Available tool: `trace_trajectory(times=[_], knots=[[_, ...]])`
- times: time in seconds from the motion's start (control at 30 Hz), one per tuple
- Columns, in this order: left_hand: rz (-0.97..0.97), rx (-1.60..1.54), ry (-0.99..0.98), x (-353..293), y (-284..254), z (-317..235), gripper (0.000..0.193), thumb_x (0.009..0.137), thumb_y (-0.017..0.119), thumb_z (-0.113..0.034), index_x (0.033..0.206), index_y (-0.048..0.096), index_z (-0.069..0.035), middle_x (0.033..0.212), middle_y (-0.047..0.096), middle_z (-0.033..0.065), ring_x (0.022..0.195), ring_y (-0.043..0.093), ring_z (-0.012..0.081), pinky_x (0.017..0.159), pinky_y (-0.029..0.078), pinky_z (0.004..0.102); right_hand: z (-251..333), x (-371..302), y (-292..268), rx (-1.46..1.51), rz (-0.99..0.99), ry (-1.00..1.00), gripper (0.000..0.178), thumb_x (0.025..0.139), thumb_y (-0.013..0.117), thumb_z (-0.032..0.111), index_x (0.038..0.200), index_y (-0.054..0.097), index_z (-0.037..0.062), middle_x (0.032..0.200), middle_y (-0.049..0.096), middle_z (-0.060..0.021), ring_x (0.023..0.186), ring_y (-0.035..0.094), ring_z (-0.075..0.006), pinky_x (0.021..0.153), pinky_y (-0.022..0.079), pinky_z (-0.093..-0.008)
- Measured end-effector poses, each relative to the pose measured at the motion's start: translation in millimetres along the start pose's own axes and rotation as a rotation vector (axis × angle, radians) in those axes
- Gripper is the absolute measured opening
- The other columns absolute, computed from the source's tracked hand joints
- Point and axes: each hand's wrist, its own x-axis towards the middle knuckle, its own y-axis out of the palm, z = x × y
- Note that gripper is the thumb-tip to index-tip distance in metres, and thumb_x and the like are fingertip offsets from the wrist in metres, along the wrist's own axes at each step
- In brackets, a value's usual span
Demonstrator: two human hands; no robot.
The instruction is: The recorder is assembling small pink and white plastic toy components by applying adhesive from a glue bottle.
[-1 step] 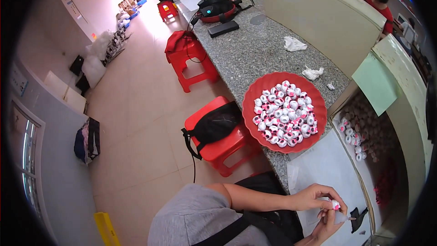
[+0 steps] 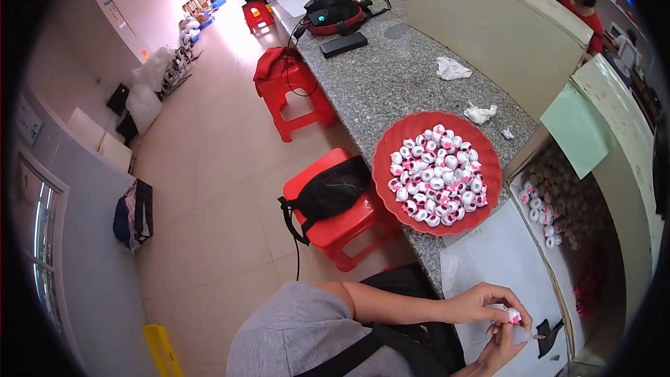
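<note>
My left hand point(image 2: 481, 304) and my right hand point(image 2: 504, 350) meet over a white sheet point(image 2: 499, 251) at the counter's near end. Together they pinch one small round white-and-pink piece point(image 2: 514, 315); the left fingers come at it from above, the right fingers from below. Just beyond them, a round red tray point(image 2: 385, 157) on the grey stone counter point(image 2: 391, 77) is heaped with several like pieces. To the right, an open box point(image 2: 558, 265) holds more of them against its far side. A small black object point(image 2: 548, 338) lies beside my right hand.
Crumpled white tissues point(image 2: 452, 68) lie on the counter, with a black-and-red bag point(image 2: 335, 12) and a flat black case point(image 2: 343, 45) further off. Red stools point(image 2: 335, 227) stand along the aisle, one carrying a black pouch. A beige partition point(image 2: 488, 21) backs the counter. People sit beyond it.
</note>
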Motion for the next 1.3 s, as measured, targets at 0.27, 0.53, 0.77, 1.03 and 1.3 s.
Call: trace_trajectory(times=[0.27,0.53,0.77,1.03,1.3], knots=[[0.024,0.144,0.063,-9,4,12,0.024,0.076,0.054,-0.005,0.098,0.05,0.002,0.096,0.053,0.0102,0.079,0.051,0.0127,0.074,0.04,0.0245,4,-15,1,-0.002,-0.025,-0.038,0.029,0.069,0.058,0.007,0.092,0.043,-0.001,0.065,0.046,-0.006,0.049,0.043,-0.0089,0.042,0.034,-0.0184],[0.015,0.068,-0.005,-11,-1,2,0.021,0.073,0.052,0.004,0.094,0.052,0.003,0.1,0.051,0.0145,0.086,0.052,0.0186,0.078,0.042,0.0315,12,-14,5,0.153,-0.013,0.09,0.022,0.061,0.055,-0.011,0.083,0.053,-0.0063,0.07,0.053,-0.0143,0.052,0.052,-0.0172,0.047,0.043,-0.0246],[-0.415,0.843,0.447,-5,-39,-48,0.021,0.067,0.058,0.004,0.088,0.054,0.001,0.091,0.056,0.0144,0.089,0.053,0.0209,0.081,0.039,0.0326,21,-1,-34,-0.235,-0.082,-0.017,0.039,0.062,0.05,-0.008,0.1,0.043,-0.0017,0.077,0.05,-0.0086,0.054,0.044,-0.0093,0.046,0.037,-0.0197],[-0.326,1.611,0.426,5,-41,-67,0.02,0.065,0.058,0.002,0.085,0.056,-0.003,0.092,0.054,0.0107,0.088,0.05,0.0245,0.075,0.038,0.0308,15,-12,-93,-0.311,-0.27,-0.101,0.025,0.066,0.049,-0.001,0.089,0.04,0.0036,0.086,0.043,-0.0051,0.071,0.044,-0.0104,0.069,0.036,-0.0213],[0.252,1.514,0.266,50,3,23,0.019,0.064,0.06,-0.002,0.082,0.055,-0.002,0.075,0.05,0.0097,0.071,0.049,0.0246,0.061,0.041,0.0316,15,9,-92,-0.784,-0.226,-0.176,0.026,0.066,0.059,0.003,0.091,0.053,0.0034,0.086,0.056,-0.0038,0.079,0.05,-0.0105,0.071,0.037,-0.021]])
